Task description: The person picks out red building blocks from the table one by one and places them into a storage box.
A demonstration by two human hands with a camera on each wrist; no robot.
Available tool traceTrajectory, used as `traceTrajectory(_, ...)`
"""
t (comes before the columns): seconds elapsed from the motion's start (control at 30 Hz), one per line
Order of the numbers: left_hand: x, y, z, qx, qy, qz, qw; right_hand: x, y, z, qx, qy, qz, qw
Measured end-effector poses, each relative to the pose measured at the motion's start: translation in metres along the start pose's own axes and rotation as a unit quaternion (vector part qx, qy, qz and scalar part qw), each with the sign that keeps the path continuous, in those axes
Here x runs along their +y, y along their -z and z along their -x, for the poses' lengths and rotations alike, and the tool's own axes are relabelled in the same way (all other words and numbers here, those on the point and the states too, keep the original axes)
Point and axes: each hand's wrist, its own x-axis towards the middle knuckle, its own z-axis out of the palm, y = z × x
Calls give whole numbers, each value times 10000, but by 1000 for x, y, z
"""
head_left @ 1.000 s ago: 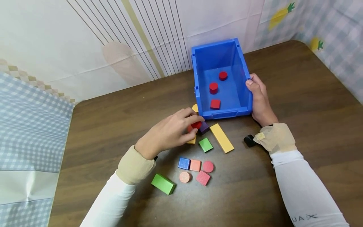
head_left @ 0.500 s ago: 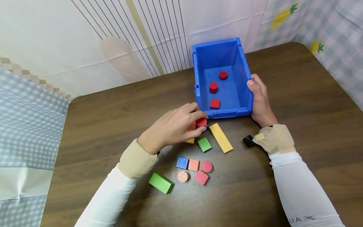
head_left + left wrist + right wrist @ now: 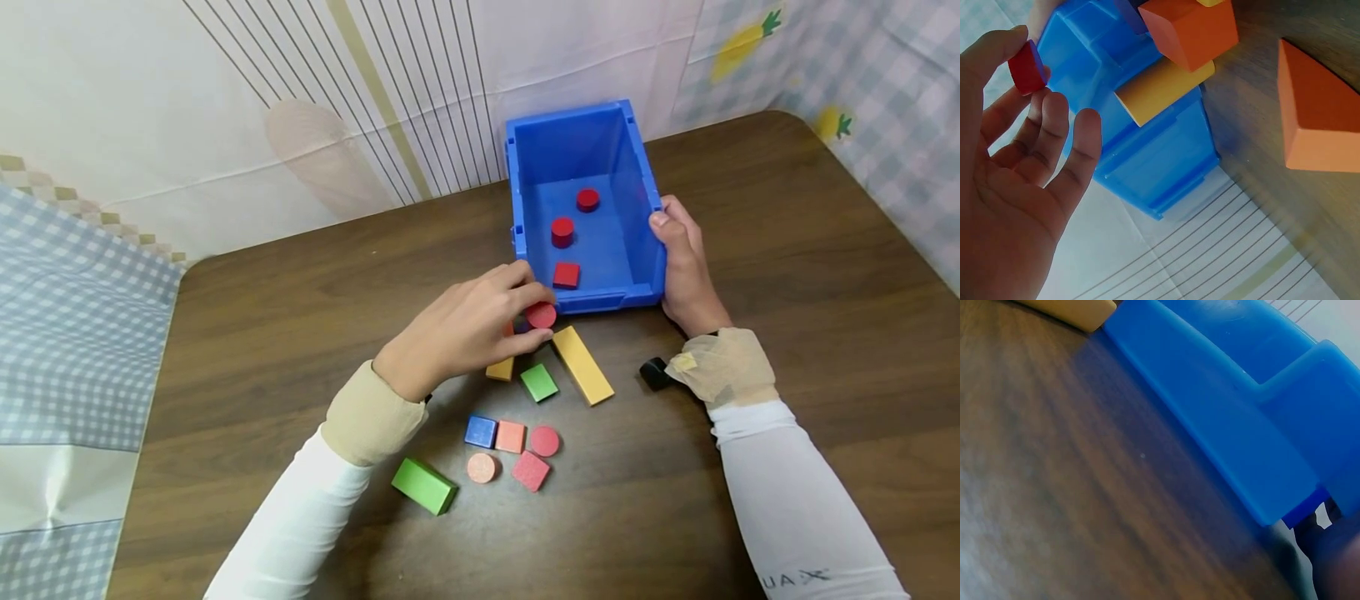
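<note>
Between the thumb and fingertips of my left hand (image 3: 468, 329) is a round red block (image 3: 541, 316), held by the front-left corner of a blue bin (image 3: 611, 302). The left wrist view shows this red block (image 3: 1027, 67) pinched by its edges, the other fingers loosely bent. My right hand (image 3: 688, 271) grips the bin's right wall, thumb over the rim. Inside the bin lie two red round blocks (image 3: 562, 232) and a red square block (image 3: 566, 275). Most of the right hand is out of the right wrist view, where the bin's blue side (image 3: 1210, 419) fills much of the picture.
In front of the bin lie a long yellow block (image 3: 582, 367) and a green square block (image 3: 539, 383). Nearer are a blue block (image 3: 481, 432), several pink and orange pieces, and a long green block (image 3: 424, 486). Orange blocks (image 3: 1194, 34) and a yellow cylinder (image 3: 1163, 90) sit beside the bin.
My left hand has picked the red round block up from among the blocks and moved it slightly right, toward the bin's front edge. The right hand keeps its grip on the bin.
</note>
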Motion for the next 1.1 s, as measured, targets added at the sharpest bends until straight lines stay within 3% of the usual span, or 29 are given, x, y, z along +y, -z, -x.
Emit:
traceTrajectory(0.43,0,-2,-7,281,-284,139,9991,1,-4,-1,63,94,-140,9998)
traceTrajectory(1.1,-4,-6,-18,418,-444,240,9979,2,-2,5,78,-61,140,9999)
